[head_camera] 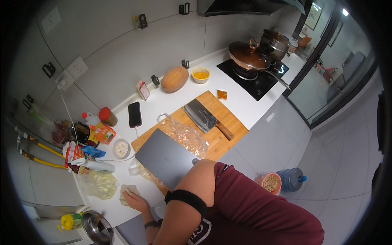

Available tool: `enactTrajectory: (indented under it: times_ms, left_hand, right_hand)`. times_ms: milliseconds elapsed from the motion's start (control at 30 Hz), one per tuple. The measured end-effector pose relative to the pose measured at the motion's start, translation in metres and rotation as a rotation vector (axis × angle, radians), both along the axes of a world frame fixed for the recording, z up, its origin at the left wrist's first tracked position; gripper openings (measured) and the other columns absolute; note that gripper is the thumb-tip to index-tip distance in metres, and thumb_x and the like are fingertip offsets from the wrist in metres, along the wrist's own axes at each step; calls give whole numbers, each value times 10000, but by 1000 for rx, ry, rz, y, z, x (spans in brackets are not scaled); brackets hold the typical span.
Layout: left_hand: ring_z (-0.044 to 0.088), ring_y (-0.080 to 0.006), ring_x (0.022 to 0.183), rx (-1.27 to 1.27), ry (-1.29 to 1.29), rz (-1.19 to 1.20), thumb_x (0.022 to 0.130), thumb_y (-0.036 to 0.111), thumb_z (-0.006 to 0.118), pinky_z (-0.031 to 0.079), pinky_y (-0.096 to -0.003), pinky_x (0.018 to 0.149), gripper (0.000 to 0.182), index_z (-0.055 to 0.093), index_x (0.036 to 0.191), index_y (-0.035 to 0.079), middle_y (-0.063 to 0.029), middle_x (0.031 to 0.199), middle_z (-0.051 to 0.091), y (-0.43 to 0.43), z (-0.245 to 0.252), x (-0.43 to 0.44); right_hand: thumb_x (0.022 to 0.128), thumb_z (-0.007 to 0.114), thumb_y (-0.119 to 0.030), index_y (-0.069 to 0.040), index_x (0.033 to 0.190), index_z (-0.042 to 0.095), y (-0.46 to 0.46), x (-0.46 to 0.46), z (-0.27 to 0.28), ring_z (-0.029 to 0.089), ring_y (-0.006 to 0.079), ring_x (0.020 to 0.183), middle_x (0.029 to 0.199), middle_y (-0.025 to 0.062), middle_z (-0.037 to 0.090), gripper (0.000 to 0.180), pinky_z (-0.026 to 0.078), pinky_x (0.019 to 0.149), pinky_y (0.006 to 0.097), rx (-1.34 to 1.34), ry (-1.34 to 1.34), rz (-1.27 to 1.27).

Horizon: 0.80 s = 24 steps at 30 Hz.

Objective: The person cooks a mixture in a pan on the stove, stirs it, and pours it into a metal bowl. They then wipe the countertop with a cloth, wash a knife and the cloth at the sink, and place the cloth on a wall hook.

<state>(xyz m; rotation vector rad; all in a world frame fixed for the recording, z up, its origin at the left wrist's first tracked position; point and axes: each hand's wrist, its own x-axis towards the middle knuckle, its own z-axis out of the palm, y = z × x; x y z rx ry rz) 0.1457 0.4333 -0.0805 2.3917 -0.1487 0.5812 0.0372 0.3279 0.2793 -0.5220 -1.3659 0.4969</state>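
On the white countertop [144, 183], my left hand [135, 201] presses down on a folded light cloth [125, 200], its fingers over it. My right arm, with a black band, bends across the front of the view; its hand is out of view. Past that elbow lies a grey closed laptop [163, 157], overlapping a wooden cutting board [234, 122]. Crumpled clear plastic [186, 136] spreads over the board beside the laptop. A cleaver [200, 114] with a wooden handle rests flat there too. My forearm hides the laptop's near corner.
A phone [135, 114] charges by cable near a small white bowl [121, 148]. Bottles and packets crowd the left wall, beside a bagged pale vegetable [102, 183]. A squash [175, 79] and yellow bowl [201, 75] stand behind the board. A lidded pan [248, 56] sits on the cooktop.
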Motion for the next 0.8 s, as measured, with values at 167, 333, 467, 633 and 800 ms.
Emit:
enactTrajectory:
  times_ms: [167,333,467,633,800]
  left_hand:
    - [479,-301,1203,425,73,357,964,274,403,379,-424,948,411,476,1298,45,-109,1363,468,-27,-6,1]
    - [478,-245,1204,514,139,459,961,276,387,371,-393,940,396,491,1290,82,-52,1370,468,-37,1,1]
    - [472,-242,1204,544,147,462,961,284,372,364,-389,944,404,486,1293,85,-44,1363,474,-36,3,3]
    - [464,-249,1211,554,162,474,960,285,360,352,-398,956,414,479,1301,82,-61,1372,462,-37,0,3]
    - [447,-258,1232,565,134,446,962,287,345,339,-417,974,420,482,1294,70,-72,1386,445,-36,1,3]
  right_hand:
    - [894,564,-111,-2,1029,572,-10,7,-8,578,163,899,957,93,603,173,466,779,287,-13,10,-10]
    - [894,566,-115,-1,1026,572,-20,17,-12,577,163,896,952,92,604,174,466,775,288,-5,24,-27]
    - [894,567,-118,-1,1023,572,-28,24,-14,577,163,893,948,92,604,174,466,772,288,-9,23,-36]
    - [894,569,-123,-1,1021,572,-37,31,-16,577,164,890,942,91,604,175,466,768,288,5,33,-49]
    - [894,571,-127,-1,1018,572,-42,34,-18,577,164,886,937,90,604,176,466,764,288,17,39,-37]
